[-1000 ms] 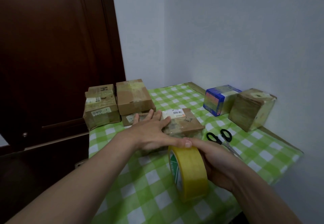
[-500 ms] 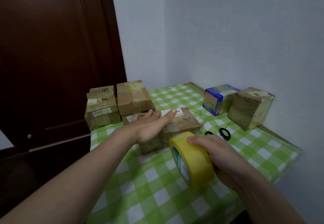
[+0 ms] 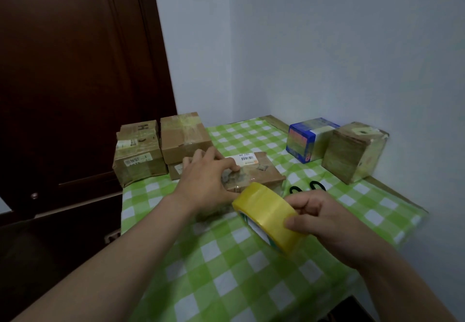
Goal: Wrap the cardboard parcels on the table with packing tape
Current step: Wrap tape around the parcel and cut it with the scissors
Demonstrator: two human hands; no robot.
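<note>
Head view: a flat brown cardboard parcel [image 3: 261,173], glossy with tape, lies mid-frame on the green-checked tablecloth [image 3: 226,271]. The left hand [image 3: 206,183] reaches in from lower left, fingers bent, gripping the parcel's near-left edge. The right hand [image 3: 324,223], right of centre, curls round a smooth yellow tape roll [image 3: 269,218] held on edge.

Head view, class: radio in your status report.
Left grip curled on parcel. Right grip holds tape roll. Scissors behind it, nothing blocking.
</note>
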